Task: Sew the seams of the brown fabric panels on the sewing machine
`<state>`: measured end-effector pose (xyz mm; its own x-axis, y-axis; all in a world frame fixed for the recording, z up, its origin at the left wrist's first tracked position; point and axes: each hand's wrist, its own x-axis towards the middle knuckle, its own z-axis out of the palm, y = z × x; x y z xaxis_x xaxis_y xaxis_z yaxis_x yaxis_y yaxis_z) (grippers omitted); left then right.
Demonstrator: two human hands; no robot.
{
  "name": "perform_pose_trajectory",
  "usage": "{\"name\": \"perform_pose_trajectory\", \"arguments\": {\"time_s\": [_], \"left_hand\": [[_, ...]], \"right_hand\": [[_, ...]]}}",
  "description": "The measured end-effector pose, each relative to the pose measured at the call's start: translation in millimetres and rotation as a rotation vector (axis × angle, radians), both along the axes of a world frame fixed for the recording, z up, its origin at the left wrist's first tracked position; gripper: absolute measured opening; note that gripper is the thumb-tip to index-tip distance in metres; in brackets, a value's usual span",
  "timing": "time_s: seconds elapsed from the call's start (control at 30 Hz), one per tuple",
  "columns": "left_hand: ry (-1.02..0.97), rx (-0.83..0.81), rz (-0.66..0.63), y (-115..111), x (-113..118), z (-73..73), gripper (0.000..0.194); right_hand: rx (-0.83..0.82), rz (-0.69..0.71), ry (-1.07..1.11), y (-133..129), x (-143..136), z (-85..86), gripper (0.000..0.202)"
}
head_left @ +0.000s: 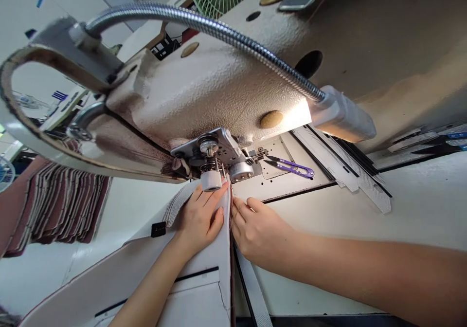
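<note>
A large white padded fabric panel [197, 263] with a dark red edge lies under the head of a sewing machine [204, 93]. My left hand [199, 217] rests flat on it, fingers stretched toward the needle area, thumb apart. At the panel's right edge, my right hand [255, 225] has its fingers curled and pinched together on the red edging. A strip of white mesh with a black band [251, 283] hangs below that hand. The needle itself is hidden behind the machine's tension knob [210, 178].
Purple thread snips [292, 166] lie on the machine bed, right of the needle area. White mesh strips [341, 166] with black bands lie farther right. A stack of dark red padded pieces [69, 200] sits at left. A metal gooseneck lamp [341, 115] arches over the machine.
</note>
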<state>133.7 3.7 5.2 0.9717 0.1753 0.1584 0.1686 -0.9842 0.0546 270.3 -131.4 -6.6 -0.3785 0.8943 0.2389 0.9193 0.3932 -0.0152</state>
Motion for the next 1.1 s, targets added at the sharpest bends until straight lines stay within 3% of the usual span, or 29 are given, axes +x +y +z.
{"name": "perform_pose_trajectory", "arguments": {"time_s": [0.5, 0.83, 1.1], "left_hand": [[0.038, -0.118, 0.025, 9, 5, -1.4, 0.041], [-0.007, -0.188, -0.012, 11, 7, -1.4, 0.048], [-0.050, -0.177, -0.037, 21, 9, -5.1, 0.040]], "right_hand": [[-0.020, -0.011, -0.075, 1, 4, -1.8, 0.026], [0.103, -0.015, -0.057, -1, 7, -10.6, 0.024], [0.203, -0.035, -0.059, 2, 11, -16.1, 0.029]]}}
